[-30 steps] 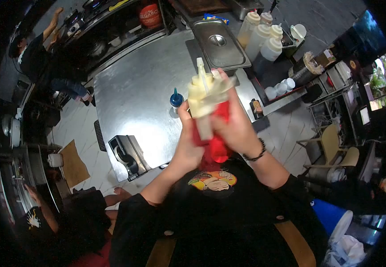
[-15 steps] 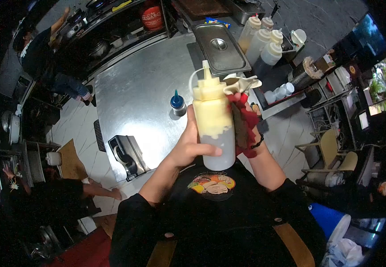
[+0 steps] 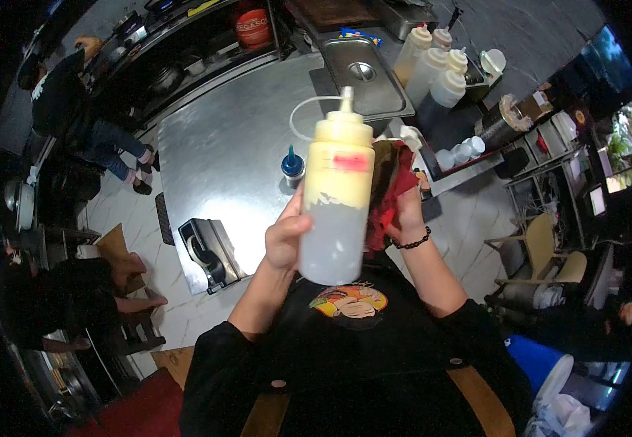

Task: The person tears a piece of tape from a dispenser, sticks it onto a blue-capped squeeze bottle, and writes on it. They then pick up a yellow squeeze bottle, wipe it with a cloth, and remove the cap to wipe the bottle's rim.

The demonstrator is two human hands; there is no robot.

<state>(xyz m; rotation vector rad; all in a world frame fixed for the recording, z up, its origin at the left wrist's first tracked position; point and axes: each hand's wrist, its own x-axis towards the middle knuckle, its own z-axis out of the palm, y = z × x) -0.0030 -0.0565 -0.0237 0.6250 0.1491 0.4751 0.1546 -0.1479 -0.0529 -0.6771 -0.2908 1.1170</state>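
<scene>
Upright in front of my chest is a large squeeze bottle, with pale yellow sauce in its upper part and a clear-looking lower part. A red mark shows near its neck, and a loop strap hangs off the nozzle. My left hand is closed around its left side, thumb toward the front. On the other side, my right hand grips a crumpled red and brown cloth close against the bottle; some of its fingers are hidden. Behind the bottle, a small blue-capped bottle stands on the steel table.
A lidded steel pan lies at the table's far edge. Several squeeze bottles and white cups are to its right. A black holder sits at the near left corner. Two other people are at the left.
The squeeze bottle has shifted slightly left and turned, so a red mark now shows. The cloth has moved along its right side. The people at left have changed posture.
</scene>
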